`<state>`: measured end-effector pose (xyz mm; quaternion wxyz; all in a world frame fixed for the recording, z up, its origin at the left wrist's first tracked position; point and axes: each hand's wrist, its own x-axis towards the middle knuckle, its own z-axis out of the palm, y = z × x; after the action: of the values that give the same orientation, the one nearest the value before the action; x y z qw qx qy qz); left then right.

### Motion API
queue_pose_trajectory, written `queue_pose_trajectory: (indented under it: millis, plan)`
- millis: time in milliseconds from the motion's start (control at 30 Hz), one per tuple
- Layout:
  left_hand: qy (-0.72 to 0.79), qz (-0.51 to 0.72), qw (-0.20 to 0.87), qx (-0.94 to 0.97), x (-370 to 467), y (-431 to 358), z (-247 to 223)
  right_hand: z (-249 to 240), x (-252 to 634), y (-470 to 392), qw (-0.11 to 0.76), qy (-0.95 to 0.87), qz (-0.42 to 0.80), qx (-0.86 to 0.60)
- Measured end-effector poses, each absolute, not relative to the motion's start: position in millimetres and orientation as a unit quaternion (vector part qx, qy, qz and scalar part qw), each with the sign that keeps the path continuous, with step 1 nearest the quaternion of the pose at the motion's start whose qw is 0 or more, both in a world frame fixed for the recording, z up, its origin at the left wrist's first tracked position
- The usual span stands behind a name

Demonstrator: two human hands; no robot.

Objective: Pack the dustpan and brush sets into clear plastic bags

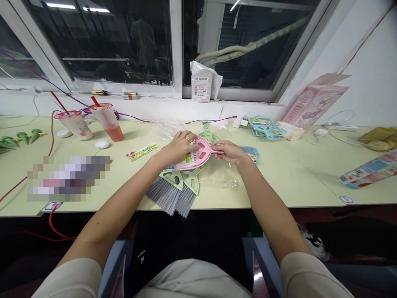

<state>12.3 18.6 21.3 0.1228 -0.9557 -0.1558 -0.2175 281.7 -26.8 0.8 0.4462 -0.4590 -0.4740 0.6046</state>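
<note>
My right hand point(229, 152) pinches the handle of a small pink dustpan point(203, 152) above the table. My left hand point(179, 148), with a ring on one finger, is closed on its wide end, thumb over a printed label; pale bristles show there. Under it lie two small green brushes point(174, 178) with grey bristles that stick out past the table's front edge. Behind my hands is another green handled piece point(209, 132), partly hidden. Clear plastic wrapping point(218, 176) lies below my right hand, and a blue packaged item point(250, 154) is just beyond its wrist.
A printed label strip point(142, 152) lies left of my hands. Two drink cups with straws point(107, 122) stand further left, near red cables. Teal dustpan sets point(265, 127) are at the back right, by a pink box point(313, 101). A plastic-wrapped package point(203, 82) stands on the windowsill.
</note>
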Motion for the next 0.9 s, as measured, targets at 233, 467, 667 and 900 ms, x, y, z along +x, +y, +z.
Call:
queue_pose_trajectory:
  millis: [233, 467, 667, 900]
  plan:
    - [-0.335, -0.409, -0.055, -0.847, 3, 29, 13, 2, 285, -26, 0.472, -0.447, 0.608, -0.456]
    - [-0.451, -0.409, -0.481, -0.631, 12, 21, -1, 3, 279, -28, 0.474, -0.447, 0.602, -0.461]
    - [-0.37, -0.369, -0.655, -0.546, 11, 7, 10, 5, 276, -31, 0.477, -0.441, 0.604, -0.462]
    - [-0.407, -0.371, -0.67, -0.498, 17, 1, 15, 4, 276, -30, 0.474, -0.444, 0.608, -0.457]
